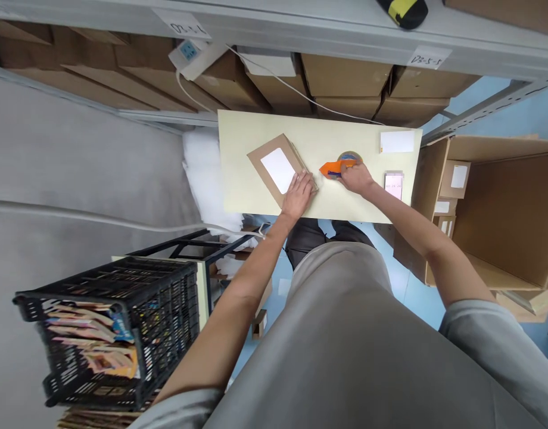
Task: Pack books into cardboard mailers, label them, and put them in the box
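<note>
A small cardboard box (259,159) with a blank-looking white label lies slanted on the pale tabletop (236,190). My left hand (299,193) rests on its near right corner, fingers stretched out over the top and right edge. Just right of the box, my right hand (358,177) is wrapped round an orange tape dispenser (331,169) with a roll of tape on its far side. The dispenser's tip points left toward the box, with a small gap visible between them. My palm hides part of its handle.
A phone (394,185) and a white label stack (397,142) lie at the table's right. Large open carton (506,208) stands beyond. Shelved boxes (345,74) and a power strip (198,58) line the back. A black crate (162,298) sits lower left, near white wrapping (206,179).
</note>
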### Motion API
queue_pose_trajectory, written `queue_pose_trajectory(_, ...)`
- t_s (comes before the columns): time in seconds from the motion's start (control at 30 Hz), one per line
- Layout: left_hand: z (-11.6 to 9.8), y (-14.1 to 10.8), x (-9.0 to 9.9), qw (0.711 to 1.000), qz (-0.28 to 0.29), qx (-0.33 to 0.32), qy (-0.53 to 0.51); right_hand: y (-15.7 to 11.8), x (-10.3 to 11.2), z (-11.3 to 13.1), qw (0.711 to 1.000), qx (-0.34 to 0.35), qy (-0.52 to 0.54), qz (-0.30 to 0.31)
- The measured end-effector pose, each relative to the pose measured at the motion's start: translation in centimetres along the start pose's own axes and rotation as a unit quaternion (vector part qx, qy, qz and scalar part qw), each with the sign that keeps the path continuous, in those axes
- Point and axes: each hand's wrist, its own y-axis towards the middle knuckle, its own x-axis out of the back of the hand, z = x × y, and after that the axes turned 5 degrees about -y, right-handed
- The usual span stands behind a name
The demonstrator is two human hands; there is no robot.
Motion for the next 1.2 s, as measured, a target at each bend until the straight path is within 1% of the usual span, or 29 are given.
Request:
queue_pose_trajectory(0.07,0.0,0.1,-0.2,1.0,-0.005,-0.004,0.003,0.4,0.8,2.4,0.999,-0.03,-0.009,0.015)
queue_pose_trajectory(0.13,-0.1,0.2,-0.2,1.0,-0.007,-0.009,0.01,1.0,1.8,4.8,0.999,-0.046,-0.013,0.021)
queue_pose_trajectory(0.23,-0.2,0.3,0.1,1.0,-0.007,-0.019,0.02,2.1,3.8,7.0,0.997,-0.077,-0.015,0.016)
queue_pose_trajectory(0.33,-0.3,-0.1,1.2,0.999,0.006,-0.039,0.025,2.5,6.4,7.4,0.994,-0.108,-0.019,0.015)
queue_pose_trajectory(0.4,-0.6,-0.5,2.2,0.998,0.014,-0.051,0.022,1.8,8.3,7.0,0.994,-0.106,-0.013,-0.002)
queue_pose_trajectory(0.47,-1.3,-0.8,3.3,0.999,-0.001,-0.05,0.008,0.5,10.4,6.7,0.994,-0.107,0.002,-0.033)
queue_pose_trajectory(0.5,-1.9,-0.7,4.0,0.999,-0.023,-0.045,-0.005,-0.4,11.4,6.7,0.992,-0.115,0.011,-0.052)
queue_pose_trajectory(0.53,-2.6,-0.4,4.8,0.997,-0.067,-0.033,-0.019,-1.1,12.5,6.8,0.989,-0.125,0.018,-0.073)
queue_pose_trajectory(0.57,-3.5,0.2,5.7,0.991,-0.127,-0.021,-0.029,-1.9,13.7,7.0,0.986,-0.135,0.024,-0.097)
queue_pose_trajectory(0.63,-5.4,2.0,8.2,0.965,-0.261,-0.015,-0.038,-2.8,16.2,7.7,0.978,-0.141,0.039,-0.151)
queue_pose_trajectory(0.67,-6.4,3.3,9.9,0.95,-0.309,-0.022,-0.039,-2.9,17.7,8.2,0.973,-0.135,0.046,-0.179)
queue_pose_trajectory(0.7,-7.3,4.7,11.7,0.937,-0.345,-0.039,-0.038,-2.7,19.3,8.6,0.969,-0.126,0.054,-0.207)
queue_pose_trajectory(0.77,-8.9,7.8,15.8,0.919,-0.385,-0.077,-0.023,-1.6,22.9,9.3,0.958,-0.104,0.062,-0.26)
queue_pose_trajectory(0.83,-10.0,10.6,19.8,0.91,-0.402,-0.103,-0.013,0.2,26.6,9.4,0.949,-0.084,0.052,-0.3)
queue_pose_trajectory(0.87,-10.3,11.6,21.6,0.908,-0.403,-0.114,-0.012,1.2,28.3,9.3,0.947,-0.077,0.042,-0.31)
queue_pose_trajectory(0.93,-10.4,13.0,24.3,0.909,-0.396,-0.13,-0.02,3.1,31.4,8.9,0.95,-0.07,0.011,-0.304)
queue_pose_trajectory(0.97,-10.2,13.3,25.2,0.91,-0.392,-0.134,-0.027,4.0,32.7,8.8,0.953,-0.074,-0.005,-0.293)
queue_pose_trajectory(1.0,-9.9,13.3,25.8,0.911,-0.388,-0.135,-0.033,4.7,33.6,8.6,0.957,-0.08,-0.019,-0.278)
queue_pose_trajectory(1.07,-9.1,12.7,26.4,0.913,-0.383,-0.136,-0.038,5.7,34.9,8.5,0.963,-0.095,-0.039,-0.248)
queue_pose_trajectory(1.13,-8.1,11.8,26.2,0.914,-0.379,-0.135,-0.039,6.5,35.3,8.5,0.967,-0.106,-0.049,-0.226)
queue_pose_trajectory(1.2,-7.1,10.7,25.6,0.916,-0.376,-0.13,-0.049,7.2,35.3,8.4,0.968,-0.111,-0.051,-0.221)
